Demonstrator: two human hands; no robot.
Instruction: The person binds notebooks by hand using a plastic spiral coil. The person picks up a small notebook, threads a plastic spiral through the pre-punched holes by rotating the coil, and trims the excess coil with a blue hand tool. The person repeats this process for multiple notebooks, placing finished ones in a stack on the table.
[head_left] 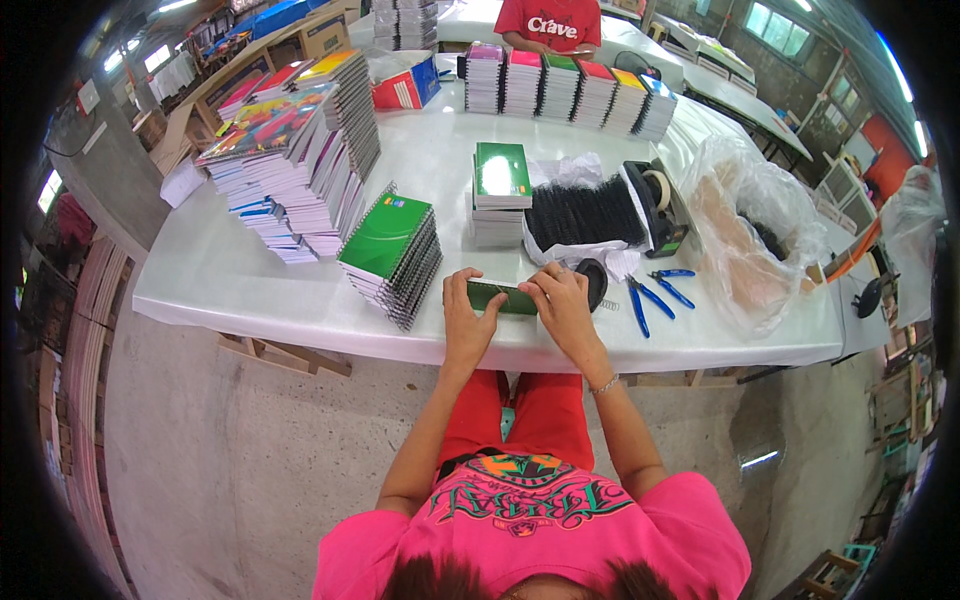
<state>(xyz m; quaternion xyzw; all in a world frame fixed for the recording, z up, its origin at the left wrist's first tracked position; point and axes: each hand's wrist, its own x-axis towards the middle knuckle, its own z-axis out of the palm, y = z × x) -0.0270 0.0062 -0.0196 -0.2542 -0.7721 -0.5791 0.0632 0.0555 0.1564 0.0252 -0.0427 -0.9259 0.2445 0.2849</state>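
- The green notebook [503, 297] lies flat at the near edge of the white surface [250, 290], right in front of me, its long side running left to right.
- My left hand [466, 320] covers its left end and my right hand [560, 300] its right end, so only the middle strip of cover shows.

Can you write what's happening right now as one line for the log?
left hand: holding green notebook | right hand: on its right end | blue pliers: beside, untouched
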